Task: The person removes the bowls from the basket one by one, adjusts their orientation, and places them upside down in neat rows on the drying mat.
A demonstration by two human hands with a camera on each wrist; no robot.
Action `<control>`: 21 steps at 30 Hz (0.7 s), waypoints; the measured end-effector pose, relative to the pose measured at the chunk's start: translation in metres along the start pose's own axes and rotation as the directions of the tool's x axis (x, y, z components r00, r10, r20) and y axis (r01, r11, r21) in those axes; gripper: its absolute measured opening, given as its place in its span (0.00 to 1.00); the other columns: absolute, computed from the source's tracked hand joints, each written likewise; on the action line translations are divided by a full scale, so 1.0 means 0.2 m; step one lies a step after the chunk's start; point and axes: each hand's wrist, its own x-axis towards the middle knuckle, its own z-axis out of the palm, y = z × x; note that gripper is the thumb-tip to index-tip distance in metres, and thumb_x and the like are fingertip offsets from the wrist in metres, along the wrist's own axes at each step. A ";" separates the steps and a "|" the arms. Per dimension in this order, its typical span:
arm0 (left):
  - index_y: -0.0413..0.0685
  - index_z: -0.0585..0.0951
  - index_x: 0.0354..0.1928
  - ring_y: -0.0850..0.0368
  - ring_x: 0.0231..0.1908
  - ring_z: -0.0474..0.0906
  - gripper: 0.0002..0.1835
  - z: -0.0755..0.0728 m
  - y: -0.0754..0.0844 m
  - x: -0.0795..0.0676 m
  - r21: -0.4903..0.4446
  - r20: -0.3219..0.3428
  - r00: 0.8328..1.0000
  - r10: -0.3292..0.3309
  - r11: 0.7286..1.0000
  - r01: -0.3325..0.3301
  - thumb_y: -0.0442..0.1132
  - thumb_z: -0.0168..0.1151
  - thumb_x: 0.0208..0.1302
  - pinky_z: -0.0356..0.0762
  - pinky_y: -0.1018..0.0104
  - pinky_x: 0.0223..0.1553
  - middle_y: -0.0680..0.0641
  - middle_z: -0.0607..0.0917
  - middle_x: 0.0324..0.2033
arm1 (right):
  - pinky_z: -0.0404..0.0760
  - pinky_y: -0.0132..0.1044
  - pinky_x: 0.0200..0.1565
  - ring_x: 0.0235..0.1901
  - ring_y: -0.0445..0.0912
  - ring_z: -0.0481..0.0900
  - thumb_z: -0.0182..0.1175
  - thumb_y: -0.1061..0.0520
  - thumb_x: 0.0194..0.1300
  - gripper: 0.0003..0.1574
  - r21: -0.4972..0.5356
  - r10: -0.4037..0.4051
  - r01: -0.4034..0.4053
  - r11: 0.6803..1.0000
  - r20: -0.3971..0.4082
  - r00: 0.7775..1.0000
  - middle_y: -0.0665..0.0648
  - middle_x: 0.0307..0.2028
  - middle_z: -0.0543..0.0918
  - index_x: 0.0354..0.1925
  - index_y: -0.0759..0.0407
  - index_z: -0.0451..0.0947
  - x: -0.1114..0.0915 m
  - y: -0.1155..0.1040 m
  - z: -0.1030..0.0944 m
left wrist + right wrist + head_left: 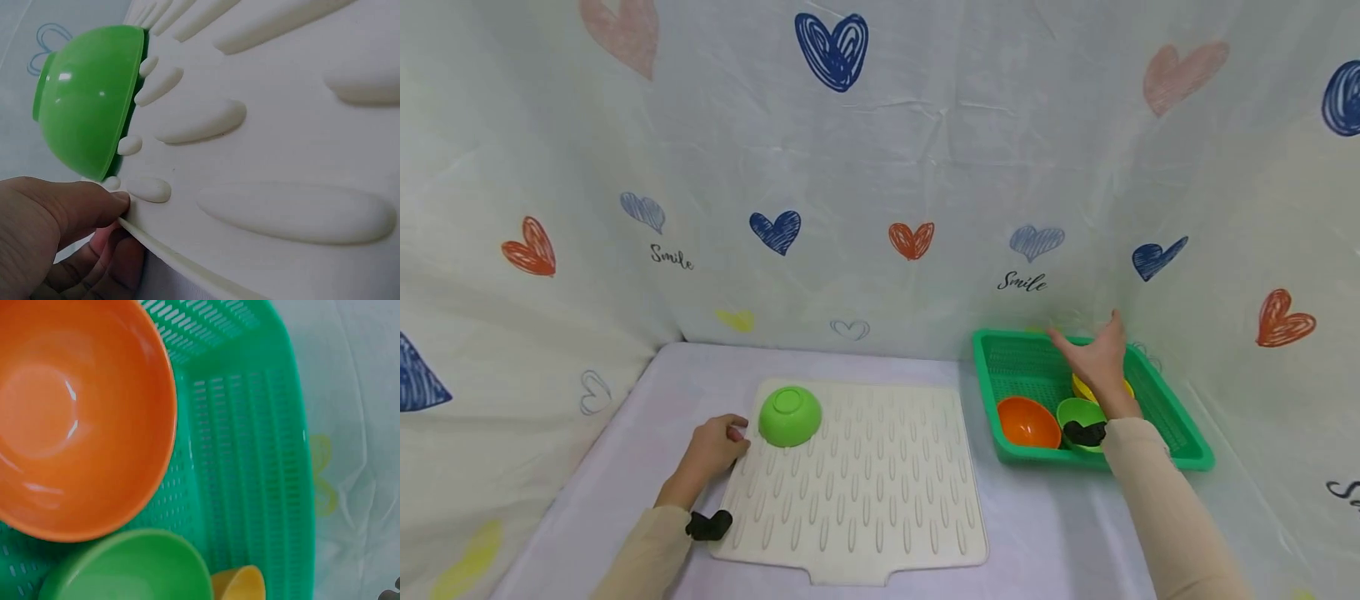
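Note:
A white ridged drainer board lies on the table, and my left hand is at its left edge. In the left wrist view the thumb presses the board's rim from above, with curled fingers below it. An upturned green bowl rests on the board's far left corner, close to that thumb. My right hand is over the green basket, thumb and fingers spread apart, holding nothing. Inside the basket sit an orange bowl, a second green bowl and a yellow bowl, partly hidden by the hand.
A white sheet printed with hearts hangs behind the table and along its sides. The basket stands right of the board, its far rim close to this sheet. A pale cloth covers the table.

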 end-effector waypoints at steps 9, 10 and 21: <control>0.29 0.80 0.56 0.53 0.32 0.79 0.21 0.01 -0.01 0.00 0.018 -0.017 1.000 0.022 1.000 -0.022 0.33 0.67 0.63 0.79 0.57 0.34 0.44 0.85 0.33 | 0.43 0.79 0.71 0.77 0.76 0.25 0.57 0.22 0.64 0.83 -0.086 0.214 -0.208 0.974 0.064 0.975 0.72 0.78 0.19 0.77 0.60 0.10 -0.01 0.19 -0.07; 0.29 0.80 0.56 0.52 0.32 0.79 0.21 0.01 -0.01 0.00 0.017 -0.017 1.000 0.021 1.000 -0.021 0.33 0.67 0.63 0.79 0.56 0.35 0.44 0.85 0.33 | 0.42 0.79 0.71 0.77 0.75 0.23 0.57 0.21 0.63 0.84 -0.089 0.239 -0.233 0.968 0.076 0.968 0.72 0.78 0.17 0.77 0.60 0.08 -0.01 0.20 -0.07; 0.30 0.80 0.57 0.52 0.33 0.79 0.21 0.01 -0.02 -0.01 0.021 -0.013 1.000 0.020 1.000 -0.020 0.34 0.67 0.64 0.80 0.54 0.36 0.44 0.85 0.34 | 0.44 0.78 0.72 0.74 0.82 0.28 0.52 0.16 0.61 0.90 -0.220 0.464 -0.426 0.878 0.165 0.871 0.86 0.72 0.19 0.71 0.73 0.05 -0.03 0.29 -0.07</control>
